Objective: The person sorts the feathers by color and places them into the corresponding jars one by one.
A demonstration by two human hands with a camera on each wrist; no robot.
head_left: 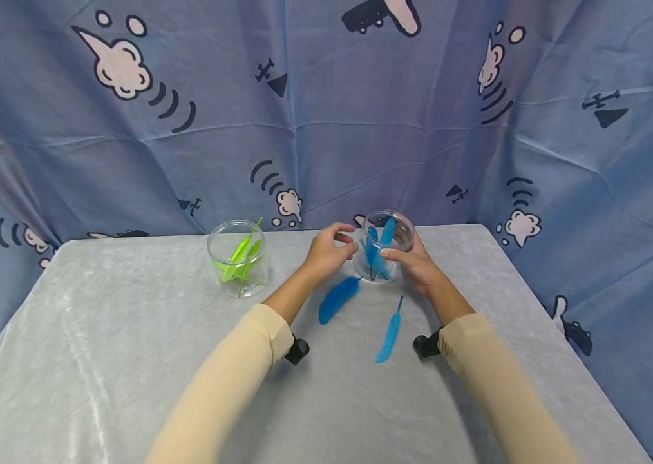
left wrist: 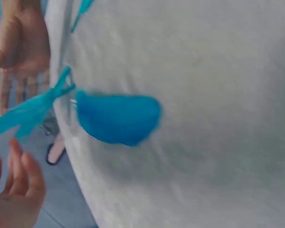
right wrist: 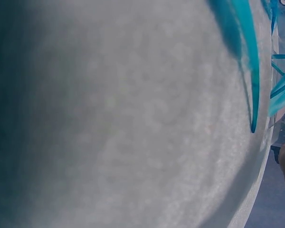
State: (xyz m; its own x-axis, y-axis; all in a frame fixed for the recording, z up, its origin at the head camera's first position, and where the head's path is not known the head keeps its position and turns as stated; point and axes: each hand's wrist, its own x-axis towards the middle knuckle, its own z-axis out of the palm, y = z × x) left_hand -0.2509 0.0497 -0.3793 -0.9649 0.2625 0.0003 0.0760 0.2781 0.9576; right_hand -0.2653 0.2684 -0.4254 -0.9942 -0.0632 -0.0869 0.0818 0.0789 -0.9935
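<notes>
Two blue feathers stand in a clear jar near the far edge of the table, and we hold that jar with our right hand, fingers curled round its right side. Our left hand sits just left of the jar, fingers loosely bent, gripping nothing; we cannot tell if the fingertips touch the glass. In the left wrist view the feathers in the jar show as blurred blue strips beside the left fingers.

One wide dark blue feather lies flat on the table just in front of the jar, between our forearms; it also shows in the left wrist view. One narrow lighter blue feather lies nearer to us, close to the right wrist, and appears as a thin blue curve in the right wrist view.

Well left of the hands stands a second clear jar with green feathers in it. Behind the table hangs a blue patterned cloth. We wear cream sleeves.
</notes>
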